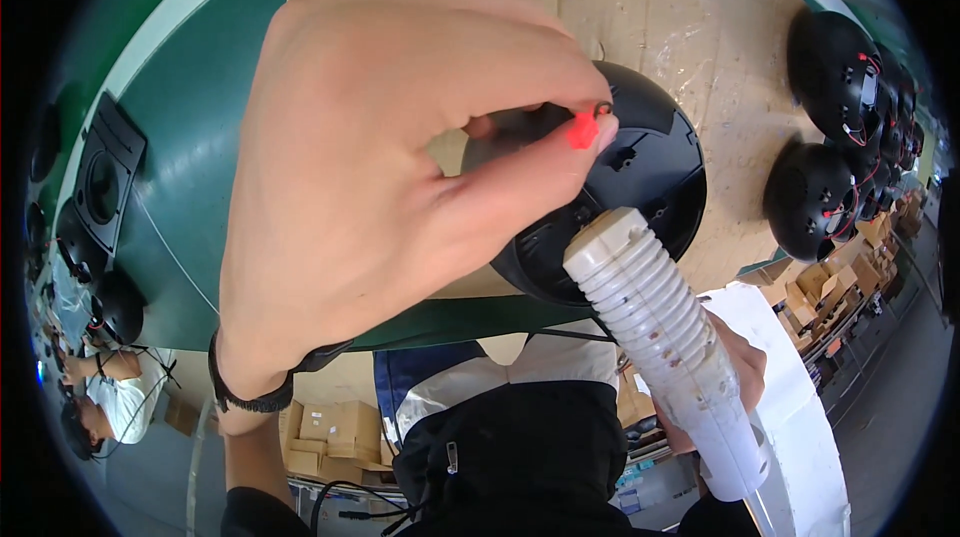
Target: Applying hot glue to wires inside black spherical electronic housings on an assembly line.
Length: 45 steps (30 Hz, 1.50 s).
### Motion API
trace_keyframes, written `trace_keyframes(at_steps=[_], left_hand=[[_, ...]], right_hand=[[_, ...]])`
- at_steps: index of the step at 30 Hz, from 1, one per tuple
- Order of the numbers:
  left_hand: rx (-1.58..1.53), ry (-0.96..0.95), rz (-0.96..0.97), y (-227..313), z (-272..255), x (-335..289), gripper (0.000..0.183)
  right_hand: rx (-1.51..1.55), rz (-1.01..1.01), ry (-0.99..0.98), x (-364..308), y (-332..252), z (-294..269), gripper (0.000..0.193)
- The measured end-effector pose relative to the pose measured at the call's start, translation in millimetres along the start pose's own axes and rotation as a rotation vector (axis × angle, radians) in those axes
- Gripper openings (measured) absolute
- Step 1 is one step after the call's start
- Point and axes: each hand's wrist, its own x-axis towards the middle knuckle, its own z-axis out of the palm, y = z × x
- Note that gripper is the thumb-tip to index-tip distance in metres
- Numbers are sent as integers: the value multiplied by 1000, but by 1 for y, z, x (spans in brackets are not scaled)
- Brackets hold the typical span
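Note:
My left hand (370,157) fills the middle of the view, with thumb and fingertips pinched on a small red connector (581,131) that has a short dark wire loop. Beneath that hand lies a round black plastic housing (670,177), its hollow inside facing up and partly hidden by my fingers. On the right, my right hand (742,369) is closed round a white glue gun (655,307) with a ribbed barrel. The barrel's front end is over the housing's near right part; whether it touches is hidden. Most of the right hand's fingers are behind the gun.
A tan board (720,67) carries the housing, with clear glue-like strands on it. More black housings (835,77) with red wires stand at right. At left is a green surface (190,127) with a black speaker panel (105,172). Cardboard boxes (335,432) stand below; another person (120,397) sits lower left.

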Motion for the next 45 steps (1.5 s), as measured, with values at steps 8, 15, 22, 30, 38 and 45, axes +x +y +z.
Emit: trace_keyframes(at_steps=[8,15,22,30,38,45], left_hand=[[-119,102,118,-8,5,0,12],[36,-51,128,-9,-10,4,14],[139,-49,159,7,-17,-6,18],[175,93,431,-2,-2,-44,37],[184,123,412,-5,0,-56,43],[127,210,472,-14,3,-45,40]], right_hand=[[-170,-110,-5,1,-3,-4,21],[-280,-17,-224,-28,7,-12,57],[-181,-87,-24,-19,3,-6,39],[-89,-120,33,1,-4,-3,25],[-91,-120,17,1,-5,-2,28],[-74,-79,-23,-12,-3,-12,31]])
